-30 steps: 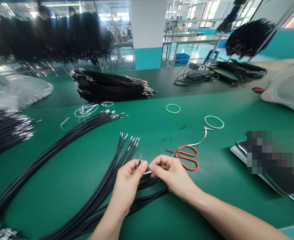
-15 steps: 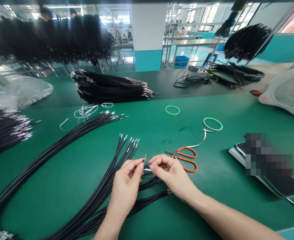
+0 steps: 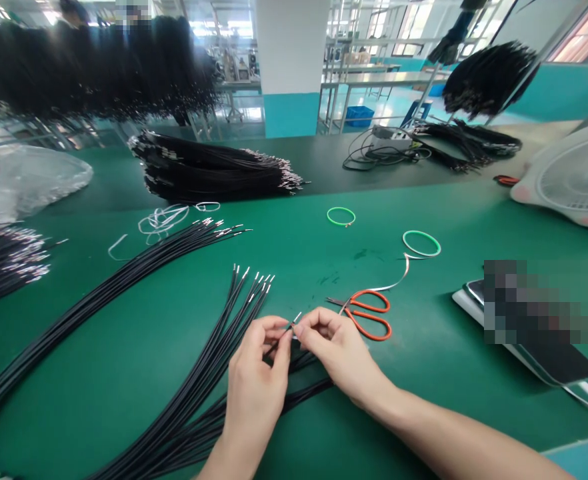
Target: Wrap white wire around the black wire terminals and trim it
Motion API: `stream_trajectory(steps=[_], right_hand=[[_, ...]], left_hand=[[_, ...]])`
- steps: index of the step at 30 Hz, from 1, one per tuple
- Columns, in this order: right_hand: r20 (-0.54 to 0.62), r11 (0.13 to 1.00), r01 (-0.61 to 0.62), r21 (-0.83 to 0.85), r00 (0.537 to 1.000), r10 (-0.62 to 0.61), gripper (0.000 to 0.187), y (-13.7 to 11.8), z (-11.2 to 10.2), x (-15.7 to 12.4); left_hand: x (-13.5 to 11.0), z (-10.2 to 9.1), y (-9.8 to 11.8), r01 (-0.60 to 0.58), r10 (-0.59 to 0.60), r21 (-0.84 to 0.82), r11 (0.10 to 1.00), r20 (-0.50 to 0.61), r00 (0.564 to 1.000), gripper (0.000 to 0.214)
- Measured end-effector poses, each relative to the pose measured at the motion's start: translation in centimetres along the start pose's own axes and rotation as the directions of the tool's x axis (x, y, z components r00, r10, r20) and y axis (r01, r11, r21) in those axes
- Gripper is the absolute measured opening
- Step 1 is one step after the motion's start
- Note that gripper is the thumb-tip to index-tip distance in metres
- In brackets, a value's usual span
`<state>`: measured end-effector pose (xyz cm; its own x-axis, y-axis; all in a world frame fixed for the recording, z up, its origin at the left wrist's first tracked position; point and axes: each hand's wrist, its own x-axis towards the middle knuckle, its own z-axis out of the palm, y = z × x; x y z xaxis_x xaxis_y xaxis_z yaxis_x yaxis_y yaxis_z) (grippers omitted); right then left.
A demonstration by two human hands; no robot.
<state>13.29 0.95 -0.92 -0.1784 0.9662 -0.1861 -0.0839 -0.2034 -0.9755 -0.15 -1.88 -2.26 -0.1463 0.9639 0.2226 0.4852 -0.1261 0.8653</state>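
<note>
My left hand (image 3: 259, 380) pinches a thin black cable near its end, and the silvery tip (image 3: 298, 318) sticks out past the fingertips. Fingers of my right hand (image 3: 339, 350) are closed together right beside that tip; a tiny piece seems to be between them, too small to name. A bit of white strip (image 3: 296, 338) shows below the fingers. Loose black cables (image 3: 307, 397) pass under both hands, and another bundle (image 3: 201, 373) fans out to the left. Scissors with orange handles (image 3: 350, 307) lie just beyond my right hand.
A green ring (image 3: 341, 208) and a green-and-white roll (image 3: 439, 248) trailing tape lie farther back. More black cables (image 3: 124, 280) and a large stack (image 3: 214, 170) are left and behind. A dark-screened device (image 3: 564, 360) and a fan (image 3: 574, 177) stand right.
My hands have come together, with the right fingertips now against the cable end. More of the tip shows above the left fingers. The view has shifted slightly.
</note>
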Motion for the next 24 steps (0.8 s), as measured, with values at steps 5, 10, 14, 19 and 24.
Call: stream_trajectory(steps=[5,10,14,19,24], right_hand=[[-0.017,1.0,-0.015,0.018,1.0,0.015,0.019,-0.1,0.2,0.0],[-0.028,0.999,-0.026,0.019,0.999,0.027,0.017,-0.2,0.2,0.1],[-0.034,0.999,-0.03,0.028,0.999,0.031,0.016,-0.3,0.2,0.0],[-0.035,0.999,-0.029,0.03,0.999,0.03,0.015,-0.3,0.2,0.1],[-0.04,0.999,-0.02,0.035,0.999,0.022,0.015,-0.3,0.2,0.2]], left_hand=[[-0.1,-0.1,0.3,-0.083,0.083,0.042,0.996,-0.004,0.997,0.014],[-0.1,-0.1,0.3,-0.115,0.115,0.056,0.992,-0.001,0.993,0.014],[-0.1,0.0,0.4,-0.12,0.121,0.054,0.991,-0.005,0.993,0.014],[0.2,0.3,0.9,-0.114,0.123,0.092,0.989,-0.104,0.987,0.019],[0.3,0.3,1.2,-0.115,0.125,0.094,0.989,-0.11,0.986,0.023]])
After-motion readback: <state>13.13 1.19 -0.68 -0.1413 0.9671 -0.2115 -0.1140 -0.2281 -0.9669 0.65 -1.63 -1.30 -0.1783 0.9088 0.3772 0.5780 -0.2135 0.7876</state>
